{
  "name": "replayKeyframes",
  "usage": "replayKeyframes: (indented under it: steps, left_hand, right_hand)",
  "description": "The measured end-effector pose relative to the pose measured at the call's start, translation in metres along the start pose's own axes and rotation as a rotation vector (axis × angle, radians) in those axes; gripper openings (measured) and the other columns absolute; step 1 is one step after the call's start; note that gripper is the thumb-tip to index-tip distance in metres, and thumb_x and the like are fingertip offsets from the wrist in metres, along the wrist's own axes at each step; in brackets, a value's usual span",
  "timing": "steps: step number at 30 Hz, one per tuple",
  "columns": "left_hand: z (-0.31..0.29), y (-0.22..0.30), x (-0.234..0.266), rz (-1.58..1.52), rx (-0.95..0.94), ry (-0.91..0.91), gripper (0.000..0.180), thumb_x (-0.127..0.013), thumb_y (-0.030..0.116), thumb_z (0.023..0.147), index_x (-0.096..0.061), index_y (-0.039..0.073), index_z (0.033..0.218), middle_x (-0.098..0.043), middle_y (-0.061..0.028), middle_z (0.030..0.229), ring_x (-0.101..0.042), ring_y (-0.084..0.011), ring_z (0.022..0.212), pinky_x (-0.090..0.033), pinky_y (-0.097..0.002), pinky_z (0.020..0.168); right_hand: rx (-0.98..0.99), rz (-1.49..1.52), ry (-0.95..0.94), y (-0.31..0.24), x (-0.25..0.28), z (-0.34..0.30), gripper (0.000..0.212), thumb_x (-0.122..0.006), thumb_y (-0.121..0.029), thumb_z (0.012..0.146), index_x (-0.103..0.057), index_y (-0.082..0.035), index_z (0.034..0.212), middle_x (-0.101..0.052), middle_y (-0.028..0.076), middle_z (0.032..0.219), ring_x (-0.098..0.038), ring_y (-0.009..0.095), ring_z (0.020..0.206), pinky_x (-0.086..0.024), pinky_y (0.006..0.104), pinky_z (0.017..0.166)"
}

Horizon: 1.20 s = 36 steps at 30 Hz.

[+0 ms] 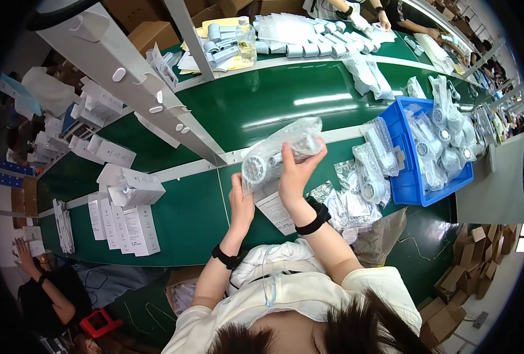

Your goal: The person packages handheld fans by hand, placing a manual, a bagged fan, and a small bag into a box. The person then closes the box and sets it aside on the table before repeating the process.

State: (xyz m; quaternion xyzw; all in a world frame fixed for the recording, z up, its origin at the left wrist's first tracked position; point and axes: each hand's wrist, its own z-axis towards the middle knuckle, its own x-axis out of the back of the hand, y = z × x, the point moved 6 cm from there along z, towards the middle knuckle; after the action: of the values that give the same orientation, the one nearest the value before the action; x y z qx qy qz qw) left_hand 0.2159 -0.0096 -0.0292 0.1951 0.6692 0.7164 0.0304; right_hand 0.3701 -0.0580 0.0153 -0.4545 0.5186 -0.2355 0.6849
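Note:
Both hands hold a clear plastic bag with a white, tube-like device (273, 154) in it, raised above the near edge of the green table. The device has a round, grille-like end toward my left; its exact kind I cannot make out. My left hand (242, 199) grips the bag's lower left end, while my right hand (297, 170) is wrapped round its right part, thumb on the near side. Beneath them lies a printed white sheet or box (276, 212), partly covered by my right arm. Right of my right hand are more bagged devices (373, 183) and small clear bags (345, 207).
A blue bin (405, 159) full of bagged devices stands at the right. White boxes (136, 227) are grouped at the left, near a metal post (173, 112). Across the green conveyor (262, 97) are a bottle (246, 41), grey-blue parts (309, 50) and co-workers' hands.

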Motion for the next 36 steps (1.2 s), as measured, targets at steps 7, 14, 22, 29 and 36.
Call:
replayKeyframes:
  steps: [7, 14, 22, 29, 36]
  left_hand:
    - [-0.016, 0.045, 0.007, 0.379, -0.398, 0.072, 0.021, -0.052, 0.002, 0.077, -0.042, -0.001, 0.095, -0.048, -0.0151, 0.084, -0.052, -0.0331, 0.071, -0.042, -0.0348, 0.062]
    - [-0.021, 0.039, 0.002, 0.301, -0.565, 0.224, 0.021, -0.055, 0.002, 0.075, -0.041, -0.002, 0.091, -0.046, -0.0143, 0.080, -0.050, -0.0302, 0.066, -0.040, -0.0313, 0.055]
    - [-0.035, 0.027, 0.001, -0.068, 0.015, -0.070, 0.020, -0.056, 0.001, 0.072, -0.041, -0.002, 0.084, -0.049, -0.0116, 0.066, -0.051, -0.0200, 0.058, -0.039, -0.0298, 0.050]
    - [-0.019, 0.025, -0.003, 0.227, 0.121, -0.442, 0.008, -0.050, 0.002, 0.077, -0.046, -0.004, 0.080, -0.056, -0.0076, 0.063, -0.057, -0.0160, 0.049, -0.042, -0.0246, 0.042]
    - [-0.029, 0.019, -0.012, -0.164, 0.466, -0.525, 0.013, -0.046, 0.005, 0.076, -0.048, -0.008, 0.075, -0.059, -0.0151, 0.067, -0.062, -0.0226, 0.054, -0.049, -0.0272, 0.045]
  right_hand:
    - [-0.117, 0.054, 0.025, -0.015, 0.009, -0.002, 0.056, -0.057, 0.000, 0.078, -0.025, -0.008, 0.123, -0.036, 0.008, 0.120, -0.038, 0.018, 0.107, -0.030, 0.0317, 0.093]
    - [-0.113, 0.192, 0.085, -0.015, 0.012, 0.003, 0.056, -0.057, -0.001, 0.078, -0.025, -0.006, 0.123, -0.036, 0.009, 0.120, -0.038, 0.018, 0.108, -0.030, 0.0309, 0.093]
    - [-0.096, 0.063, 0.016, -0.034, 0.036, -0.004, 0.055, -0.058, -0.001, 0.077, -0.026, -0.007, 0.122, -0.037, 0.009, 0.118, -0.038, 0.017, 0.107, -0.030, 0.0305, 0.093]
    - [-0.020, -0.081, -0.077, -0.040, 0.032, -0.006, 0.054, -0.056, 0.000, 0.077, -0.027, -0.007, 0.121, -0.041, 0.009, 0.114, -0.041, 0.017, 0.104, -0.032, 0.0307, 0.091]
    - [-0.286, 0.254, 0.061, -0.031, 0.049, -0.008, 0.050, -0.055, -0.005, 0.078, -0.028, -0.009, 0.120, -0.042, 0.008, 0.111, -0.045, 0.019, 0.101, -0.038, 0.0339, 0.088]
